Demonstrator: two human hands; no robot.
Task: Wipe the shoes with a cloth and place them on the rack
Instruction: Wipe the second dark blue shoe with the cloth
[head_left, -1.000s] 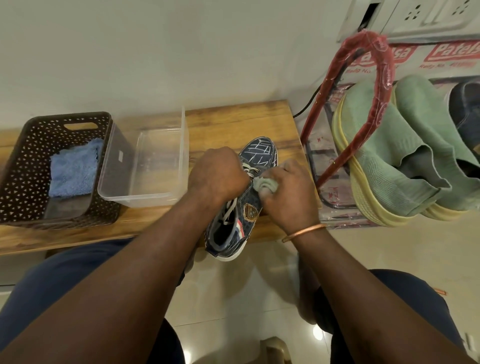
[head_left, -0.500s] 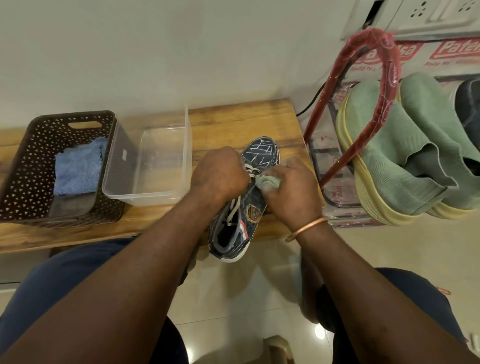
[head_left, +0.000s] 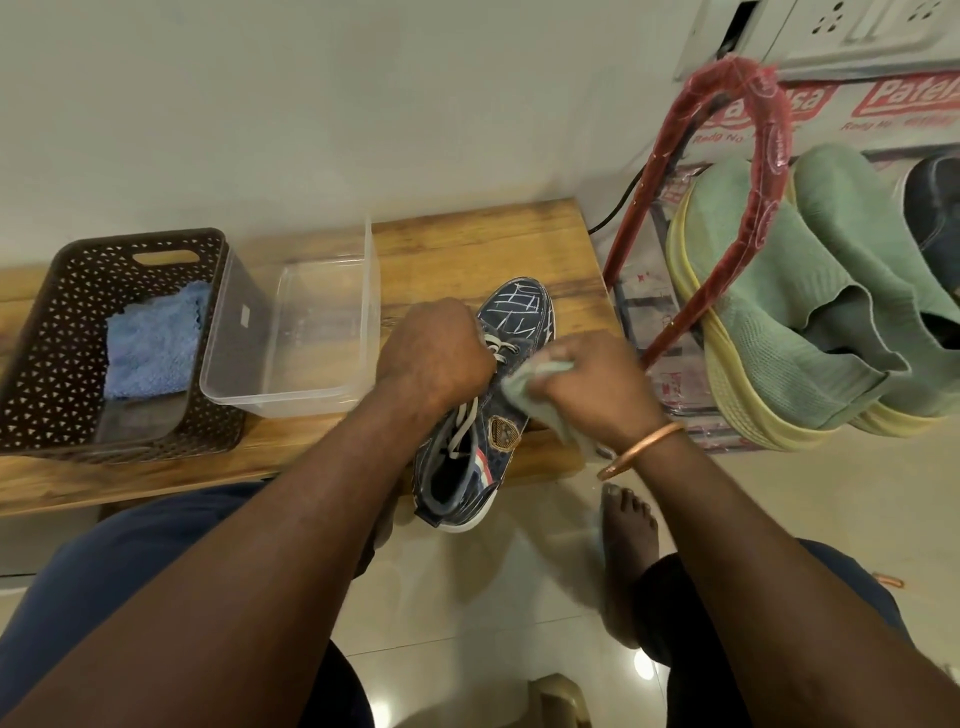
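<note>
Since a second ago the right hand (head_left: 597, 387) has turned a little, so more of the pale green cloth (head_left: 524, 387) shows beneath it, trailing toward the wrist, and the gold badge on the shoe's side is now uncovered; a bare foot (head_left: 626, 525) has also come into view on the floor tiles at 6 o'clock of that hand

The dark blue patterned shoe (head_left: 519, 317) lies on the wooden surface (head_left: 467, 244) with its toe toward 12 o'clock and its heel hanging past the near edge at 6 o'clock. The left hand (head_left: 436, 358) is clenched around the shoe at the laces, holding it in place. The right hand grasps the bunched cloth and presses it against the shoe's side at 3 o'clock of the laces; a copper bangle (head_left: 641, 449) circles that wrist

At 9 o'clock of the shoe, just beside the left hand, stands a clear plastic tub (head_left: 371, 291), and touching it further toward 9 o'clock is a dark perforated basket (head_left: 52, 332) with a folded blue cloth (head_left: 153, 348) inside. At 3 o'clock of the surface stands the red-framed rack (head_left: 727, 260), where a pair of green shoes (head_left: 779, 322) with yellow soles rests side by side; another dark shoe (head_left: 935, 197) sits beyond them at the frame's edge
</note>
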